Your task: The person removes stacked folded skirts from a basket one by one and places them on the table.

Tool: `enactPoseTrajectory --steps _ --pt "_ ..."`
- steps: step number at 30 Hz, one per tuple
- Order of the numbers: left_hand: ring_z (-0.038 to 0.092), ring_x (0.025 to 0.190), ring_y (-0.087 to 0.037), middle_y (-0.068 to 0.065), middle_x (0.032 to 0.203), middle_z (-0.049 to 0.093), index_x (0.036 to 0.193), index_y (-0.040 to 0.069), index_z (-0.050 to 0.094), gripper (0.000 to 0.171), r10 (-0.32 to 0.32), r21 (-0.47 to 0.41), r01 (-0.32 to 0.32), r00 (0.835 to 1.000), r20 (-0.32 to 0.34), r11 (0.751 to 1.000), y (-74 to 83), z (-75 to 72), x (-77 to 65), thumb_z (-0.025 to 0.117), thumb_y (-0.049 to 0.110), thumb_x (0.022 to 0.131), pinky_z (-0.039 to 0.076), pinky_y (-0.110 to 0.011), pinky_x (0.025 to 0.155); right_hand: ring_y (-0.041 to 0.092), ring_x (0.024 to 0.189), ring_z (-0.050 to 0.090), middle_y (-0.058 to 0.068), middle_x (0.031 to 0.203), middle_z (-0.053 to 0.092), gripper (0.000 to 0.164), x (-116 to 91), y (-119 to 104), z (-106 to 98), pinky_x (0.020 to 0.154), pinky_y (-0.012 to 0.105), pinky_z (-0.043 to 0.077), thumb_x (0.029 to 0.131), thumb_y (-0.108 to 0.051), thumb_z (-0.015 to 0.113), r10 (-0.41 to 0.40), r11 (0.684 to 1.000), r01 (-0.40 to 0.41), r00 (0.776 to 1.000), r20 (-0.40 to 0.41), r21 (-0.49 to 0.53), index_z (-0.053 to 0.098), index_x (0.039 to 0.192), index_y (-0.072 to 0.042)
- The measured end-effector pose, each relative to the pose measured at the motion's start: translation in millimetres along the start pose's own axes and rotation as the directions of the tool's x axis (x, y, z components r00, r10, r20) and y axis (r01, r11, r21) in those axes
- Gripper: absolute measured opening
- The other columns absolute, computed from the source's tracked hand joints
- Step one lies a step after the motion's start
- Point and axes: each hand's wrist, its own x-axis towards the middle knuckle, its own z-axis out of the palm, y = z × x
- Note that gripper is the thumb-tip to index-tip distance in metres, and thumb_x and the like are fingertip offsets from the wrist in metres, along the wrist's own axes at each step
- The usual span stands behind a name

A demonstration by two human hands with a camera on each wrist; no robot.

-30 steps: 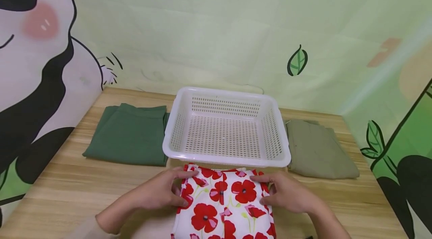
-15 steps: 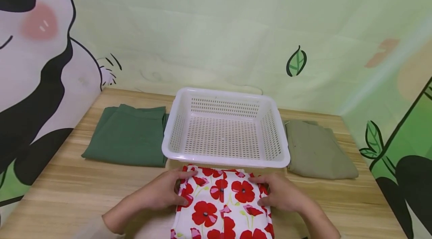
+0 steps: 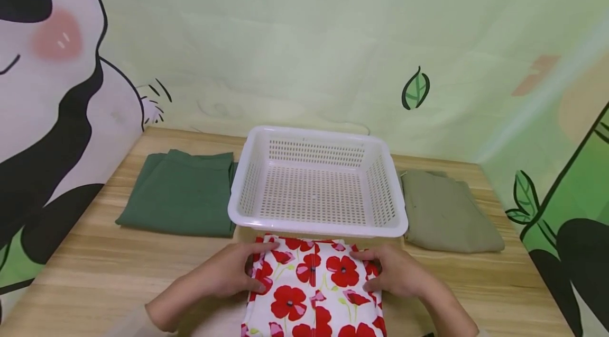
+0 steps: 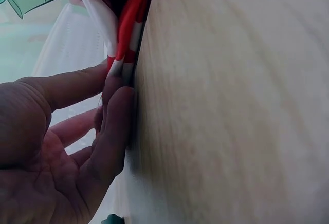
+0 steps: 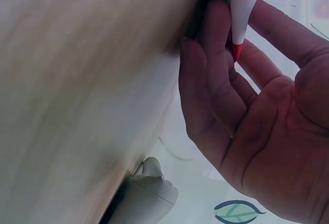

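A folded white garment [image 3: 316, 284] with red poppies lies at the bottom middle of the head view, just in front of the basket. Its near end runs out of the frame. My left hand [image 3: 227, 272] grips the left edge, thumb on top. In the left wrist view, the left hand's fingers [image 4: 115, 124] curl under the cloth [image 4: 126, 34] against the tabletop. On the opposite edge, my right hand [image 3: 398, 274] holds the garment likewise. The right wrist view has the cloth [image 5: 244, 13] between the thumb and curled fingers [image 5: 216, 34] of that hand.
A white perforated plastic basket [image 3: 316, 227] with nothing in it stands at the back of the wooden table [image 3: 85, 268]. Folded dark green cloth [image 3: 183, 197] lies to its left, folded khaki cloth [image 3: 449, 212] to its right. A printed backdrop [image 3: 295, 62] hangs behind.
Both hands have shifted very slightly left with the garment and keep hold of its edges. The head view has tilted a little. The basket and other cloths stay put.
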Motion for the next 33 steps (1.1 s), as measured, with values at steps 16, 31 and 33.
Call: enactPoseTrajectory --steps 16,31,33 --pt "0.066 0.077 -0.020 -0.006 0.103 0.068 0.157 0.029 0.046 0.077 0.031 -0.048 -0.026 0.994 0.109 0.999 -8.2 -12.6 -8.7 0.081 0.037 0.089 0.056 -0.030 0.065 0.018 0.084 0.055 0.004 0.098 0.067 0.060 -7 13 -8 0.069 0.026 0.046 0.082 -0.021 0.087 -0.148 0.988 0.148 0.989 -0.002 0.032 0.067 0.138 -0.015" --pt "0.064 0.076 -0.024 -0.006 0.096 0.067 0.155 0.007 0.045 0.075 -0.004 -0.032 0.010 0.984 0.181 0.999 -3.0 -75.5 -42.7 0.078 0.033 0.092 0.058 -0.037 0.054 0.015 0.092 0.070 0.008 0.103 0.075 0.058 -42 26 -63 0.075 0.023 0.054 0.095 -0.025 0.075 -0.137 0.978 0.120 0.986 0.092 0.174 0.058 0.143 0.002" --pt "0.066 0.077 -0.025 -0.006 0.097 0.068 0.155 0.004 0.044 0.076 -0.016 -0.014 0.018 0.986 0.164 1.000 -2.8 -85.4 -43.6 0.078 0.033 0.093 0.059 -0.038 0.055 0.015 0.091 0.070 0.011 0.103 0.075 0.057 -45 29 -72 0.075 0.024 0.054 0.096 -0.022 0.072 -0.138 0.973 0.117 0.986 0.094 0.197 0.057 0.141 0.009"
